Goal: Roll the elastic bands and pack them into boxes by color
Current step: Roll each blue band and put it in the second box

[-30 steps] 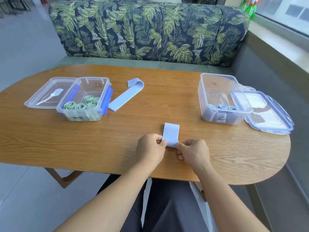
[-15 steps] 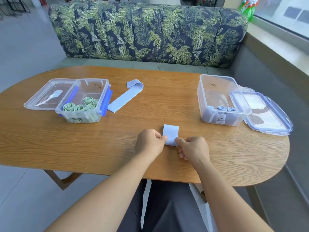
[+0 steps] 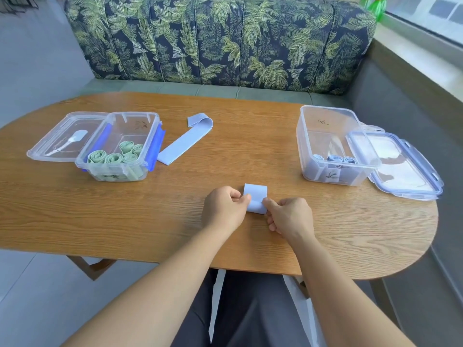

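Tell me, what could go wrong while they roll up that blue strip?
The blue band is only pinched between the left hand and right hand; being elastic, it may spring open if either grip slips. The unrolled band lies right beside the green-roll box, away from the blue-roll box, so it might get packed with the wrong colour.

Left hand [image 3: 225, 209]: back up, fingers curled, thumb and forefinger pinching the left edge of a blue band [image 3: 255, 194].
Right hand [image 3: 292, 216]: back up, fingers curled, thumb and forefinger pinching the band's right edge.
Forearms: both bare, reaching forward and converging, with the hands just apart.
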A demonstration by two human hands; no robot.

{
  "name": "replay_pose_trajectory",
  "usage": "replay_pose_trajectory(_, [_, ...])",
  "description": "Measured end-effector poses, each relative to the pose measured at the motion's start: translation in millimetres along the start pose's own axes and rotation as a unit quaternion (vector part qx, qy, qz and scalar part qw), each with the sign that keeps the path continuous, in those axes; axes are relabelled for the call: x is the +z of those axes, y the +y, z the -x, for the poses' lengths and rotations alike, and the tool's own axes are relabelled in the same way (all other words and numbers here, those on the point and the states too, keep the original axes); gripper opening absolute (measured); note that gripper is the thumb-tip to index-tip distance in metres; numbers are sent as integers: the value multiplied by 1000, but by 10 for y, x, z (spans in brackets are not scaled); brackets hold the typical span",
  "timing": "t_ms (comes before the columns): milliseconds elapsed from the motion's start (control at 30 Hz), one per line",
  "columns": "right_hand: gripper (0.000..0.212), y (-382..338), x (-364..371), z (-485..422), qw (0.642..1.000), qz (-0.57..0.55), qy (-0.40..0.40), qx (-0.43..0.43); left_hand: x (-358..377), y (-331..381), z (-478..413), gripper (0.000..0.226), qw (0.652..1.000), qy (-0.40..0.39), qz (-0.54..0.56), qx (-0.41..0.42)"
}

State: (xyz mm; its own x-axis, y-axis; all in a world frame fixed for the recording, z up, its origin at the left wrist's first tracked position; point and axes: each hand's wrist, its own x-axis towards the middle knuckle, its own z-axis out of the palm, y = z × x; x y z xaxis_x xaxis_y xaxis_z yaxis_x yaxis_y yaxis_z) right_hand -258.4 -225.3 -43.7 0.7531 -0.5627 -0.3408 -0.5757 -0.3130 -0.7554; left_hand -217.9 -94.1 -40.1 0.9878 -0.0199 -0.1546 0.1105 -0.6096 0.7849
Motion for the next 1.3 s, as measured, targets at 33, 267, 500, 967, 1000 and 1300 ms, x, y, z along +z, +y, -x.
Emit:
replay_pose_trajectory(33, [38,-2,-2,-7,1000,1,0,1,7,-24,28,24,1000,2,15,8])
replay_pose_trajectory(267, [39,-46,-17,-2,1000,8,4,-3,40,-43,50,14,1000,5,15,13])
replay_pose_trajectory(500, [31,69,-36,79,999,-29,14,-18,13,33,-20,11,999,-9,-15,-28])
replay_pose_trajectory(967, [16,37,37,26,999,-24,12,-26,-5,93,-140,16,999,-22,-22,-42])
replay_pose_trajectory(1000, [16,41,46,12,999,-23,14,-26,-2,97,-155,17,999,-21,-22,-43])
replay_pose_trajectory(1300, [25,-28,51,-73,1000,-21,22,-5,48,72,-226,25,1000,0,-1,-22])
